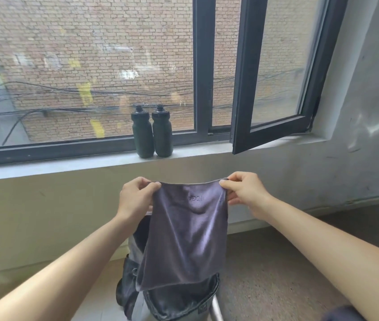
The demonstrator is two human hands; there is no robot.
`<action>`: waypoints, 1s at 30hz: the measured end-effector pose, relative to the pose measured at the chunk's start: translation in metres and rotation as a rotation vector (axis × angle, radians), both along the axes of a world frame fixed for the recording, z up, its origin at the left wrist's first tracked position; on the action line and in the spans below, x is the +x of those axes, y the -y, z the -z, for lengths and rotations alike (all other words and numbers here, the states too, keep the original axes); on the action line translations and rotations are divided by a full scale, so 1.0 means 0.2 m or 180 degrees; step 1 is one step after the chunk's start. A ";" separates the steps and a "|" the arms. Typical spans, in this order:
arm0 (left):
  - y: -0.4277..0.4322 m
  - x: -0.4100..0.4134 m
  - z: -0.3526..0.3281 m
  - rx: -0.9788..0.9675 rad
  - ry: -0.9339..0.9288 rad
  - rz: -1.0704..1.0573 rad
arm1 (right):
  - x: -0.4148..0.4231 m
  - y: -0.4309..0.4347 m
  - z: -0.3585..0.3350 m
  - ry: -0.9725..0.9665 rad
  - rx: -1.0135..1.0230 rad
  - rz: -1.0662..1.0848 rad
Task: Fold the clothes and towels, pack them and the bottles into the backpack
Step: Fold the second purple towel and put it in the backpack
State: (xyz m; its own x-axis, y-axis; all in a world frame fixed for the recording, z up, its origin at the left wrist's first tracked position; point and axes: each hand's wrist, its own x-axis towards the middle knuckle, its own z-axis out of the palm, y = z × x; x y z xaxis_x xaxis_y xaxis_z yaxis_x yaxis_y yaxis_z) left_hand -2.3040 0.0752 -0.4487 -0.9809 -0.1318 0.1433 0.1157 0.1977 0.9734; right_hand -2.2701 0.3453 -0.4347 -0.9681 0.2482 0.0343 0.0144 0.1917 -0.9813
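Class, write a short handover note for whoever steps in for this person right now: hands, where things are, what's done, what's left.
Left hand and right hand each pinch a top corner of the towel, which hangs over the open backpack.
Two bottles stand side by side on the sill.
Done: nothing that shows; the backpack's contents are hidden.
Left: fold and pack the towel, then pack the bottles.

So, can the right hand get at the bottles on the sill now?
Probably not yet. The right hand pinches one top corner of the towel, the left hand the other, so it is occupied. The way looks free: the bottles stand on the sill beyond the towel, with nothing between.
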 end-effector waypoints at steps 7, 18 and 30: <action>-0.19 0.14 -0.04 0.0115 0.0059 0.0837 | 0.10 0.20 -0.07 -0.0029 -0.0175 -0.0894; -0.23 0.23 -0.10 0.0488 0.0170 0.1488 | 0.13 0.21 -0.07 -0.0502 0.0067 -0.1227; -0.24 0.25 -0.09 0.0312 -0.0016 0.1667 | 0.13 0.19 -0.10 -0.0254 0.0574 -0.1370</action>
